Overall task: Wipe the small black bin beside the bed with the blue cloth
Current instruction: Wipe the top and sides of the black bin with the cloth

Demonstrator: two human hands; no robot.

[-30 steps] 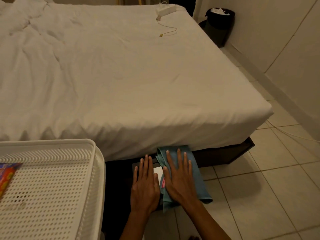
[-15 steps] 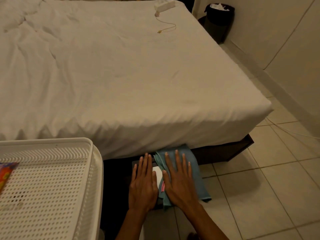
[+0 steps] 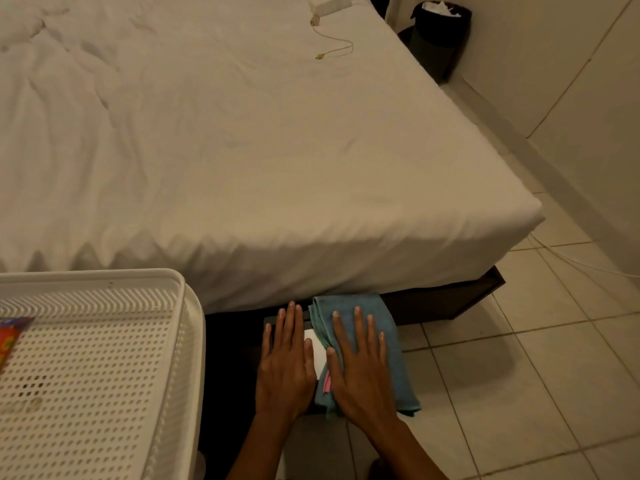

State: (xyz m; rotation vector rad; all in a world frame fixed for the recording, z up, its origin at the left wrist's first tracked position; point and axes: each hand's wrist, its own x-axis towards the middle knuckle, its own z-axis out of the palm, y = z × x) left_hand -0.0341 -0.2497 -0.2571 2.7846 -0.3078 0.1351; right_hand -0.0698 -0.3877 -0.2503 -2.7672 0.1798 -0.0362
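A blue cloth (image 3: 391, 341) lies folded over a low black box-like object (image 3: 270, 323) on the floor at the foot of the bed (image 3: 242, 150). My right hand (image 3: 360, 372) presses flat on the cloth, fingers spread. Beside it, my left hand (image 3: 285, 365) lies flat and open on the black top. A white label (image 3: 319, 351) shows between the two hands. A small black bin (image 3: 436, 46) with a liner and crumpled paper stands far off at the bed's top right corner, against the wall.
A white perforated basket (image 3: 104, 358) fills the lower left, with a colourful packet at its left edge. A white charger (image 3: 329, 1) and its cord lie on the bed. A white cable (image 3: 571, 261) runs over the tiled floor at right.
Both hands stay flat in nearly the same spot on the black object and the cloth. Only the view has shifted slightly.
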